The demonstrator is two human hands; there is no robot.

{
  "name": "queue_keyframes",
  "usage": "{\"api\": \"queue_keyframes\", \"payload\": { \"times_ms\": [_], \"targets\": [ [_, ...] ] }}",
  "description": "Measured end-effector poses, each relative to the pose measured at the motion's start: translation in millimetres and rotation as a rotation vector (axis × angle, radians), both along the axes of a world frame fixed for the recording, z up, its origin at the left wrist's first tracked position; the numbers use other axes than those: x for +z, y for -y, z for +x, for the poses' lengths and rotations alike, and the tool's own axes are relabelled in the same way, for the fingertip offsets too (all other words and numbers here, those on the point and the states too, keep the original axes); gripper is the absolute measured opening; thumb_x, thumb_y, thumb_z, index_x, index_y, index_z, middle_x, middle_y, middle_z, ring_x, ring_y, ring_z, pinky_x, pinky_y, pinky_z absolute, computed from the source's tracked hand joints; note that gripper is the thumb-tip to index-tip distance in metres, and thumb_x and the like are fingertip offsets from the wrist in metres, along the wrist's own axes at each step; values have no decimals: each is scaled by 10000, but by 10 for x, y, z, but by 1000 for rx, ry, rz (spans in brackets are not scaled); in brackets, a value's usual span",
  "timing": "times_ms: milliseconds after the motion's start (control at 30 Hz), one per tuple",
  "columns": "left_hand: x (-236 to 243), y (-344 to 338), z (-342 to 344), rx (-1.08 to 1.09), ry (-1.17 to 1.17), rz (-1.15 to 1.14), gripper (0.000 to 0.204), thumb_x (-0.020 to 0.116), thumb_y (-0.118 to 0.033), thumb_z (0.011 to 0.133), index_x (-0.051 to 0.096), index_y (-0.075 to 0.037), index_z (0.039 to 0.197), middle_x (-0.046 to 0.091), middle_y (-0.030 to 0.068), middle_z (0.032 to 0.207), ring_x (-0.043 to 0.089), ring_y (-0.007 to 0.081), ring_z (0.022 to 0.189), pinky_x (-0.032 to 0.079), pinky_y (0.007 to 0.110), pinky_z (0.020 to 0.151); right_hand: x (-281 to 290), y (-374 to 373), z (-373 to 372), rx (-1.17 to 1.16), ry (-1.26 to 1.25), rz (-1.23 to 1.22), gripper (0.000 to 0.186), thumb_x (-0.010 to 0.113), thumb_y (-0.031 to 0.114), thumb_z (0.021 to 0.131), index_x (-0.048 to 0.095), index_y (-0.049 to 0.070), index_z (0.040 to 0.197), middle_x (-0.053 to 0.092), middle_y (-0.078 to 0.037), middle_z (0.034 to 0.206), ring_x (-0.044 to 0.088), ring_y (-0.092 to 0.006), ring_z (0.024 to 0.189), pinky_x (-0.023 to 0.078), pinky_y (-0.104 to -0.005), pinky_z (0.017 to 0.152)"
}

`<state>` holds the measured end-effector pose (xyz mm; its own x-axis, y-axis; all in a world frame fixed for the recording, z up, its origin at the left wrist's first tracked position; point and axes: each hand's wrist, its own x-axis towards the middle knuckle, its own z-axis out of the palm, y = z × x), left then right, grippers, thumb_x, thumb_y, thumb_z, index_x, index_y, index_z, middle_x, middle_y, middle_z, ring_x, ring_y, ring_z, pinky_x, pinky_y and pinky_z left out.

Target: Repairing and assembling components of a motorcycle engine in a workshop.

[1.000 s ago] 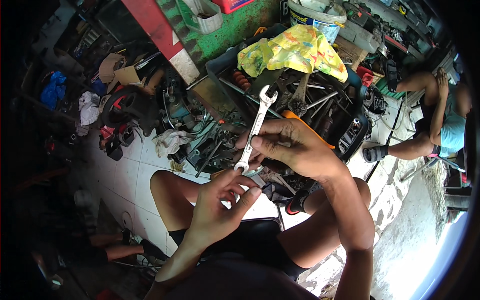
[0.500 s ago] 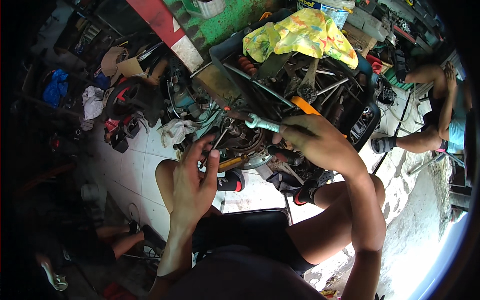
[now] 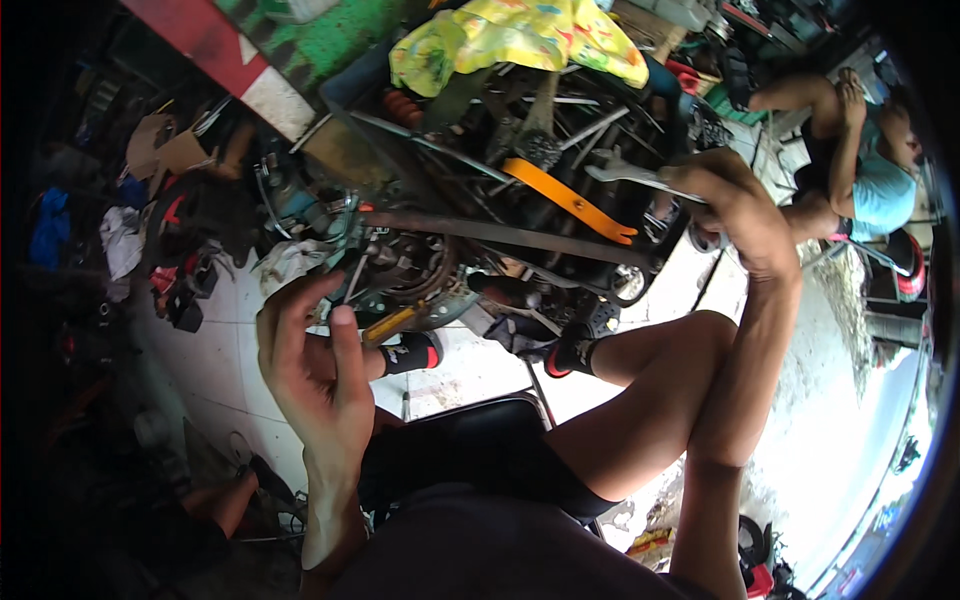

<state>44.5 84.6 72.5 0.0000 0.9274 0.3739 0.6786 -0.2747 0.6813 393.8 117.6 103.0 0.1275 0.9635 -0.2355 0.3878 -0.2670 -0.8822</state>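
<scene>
My right hand [image 3: 732,215] grips a silver open-end wrench [image 3: 612,170] at the right side of a dark tray [image 3: 335,110] heaped with metal tools and bars. An orange tool [image 3: 578,203] lies in the tray. My left hand [image 3: 315,365] is raised left of centre, fingers curved and apart, with nothing visible held; a thin shiny rod shows behind its fingertips. Near it are greasy metal parts and a yellow-handled tool [image 3: 390,324].
A patterned yellow cloth [image 3: 515,40] covers the tray's back. A person [image 3: 868,180] in light blue sits at right; another person's leg [image 3: 225,500] shows lower left. Cardboard [image 3: 175,150], loose parts and rags lie left on white tiles [image 3: 210,370].
My right hand has moved the wrench from the middle out to the upper right. My left hand has moved away from the wrench toward the left. The view has shifted.
</scene>
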Motion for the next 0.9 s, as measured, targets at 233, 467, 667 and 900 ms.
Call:
{"api": "queue_keyframes", "payload": {
  "times_ms": [233,467,667,900],
  "targets": [
    [-186,-52,388,-258,50,191,159,616,-42,886,663,-16,1036,636,125,1008,610,238,923,485,324,791,-201,493,545,101,158,-221,256,616,230,883,737,5,866,657,-26,741,473,-82,569,386,-234,517],
    [-291,-184,806,-453,-148,-36,330,545,-129,955,632,-42,1261,553,164,1341,526,341,1247,425,431,1045,-600,869,723,39,12,-96,238,640,229,877,685,-2,916,682,-41,778,472,-55,612,381,-209,511],
    [-395,-220,972,-452,-347,28,394,473,-229,1004,571,-77,1354,491,175,1416,425,362,1347,225,537,1177,-685,804,697,132,-72,-126,263,588,241,901,718,13,901,691,-43,785,507,-91,650,422,-249,578],
    [-387,-205,985,-397,-419,27,359,563,-171,956,620,-82,1299,535,138,1323,470,336,1275,314,519,1125,-700,795,713,67,-131,-118,258,617,251,889,722,19,932,676,-14,839,503,-71,675,405,-223,573]
  ]
}}
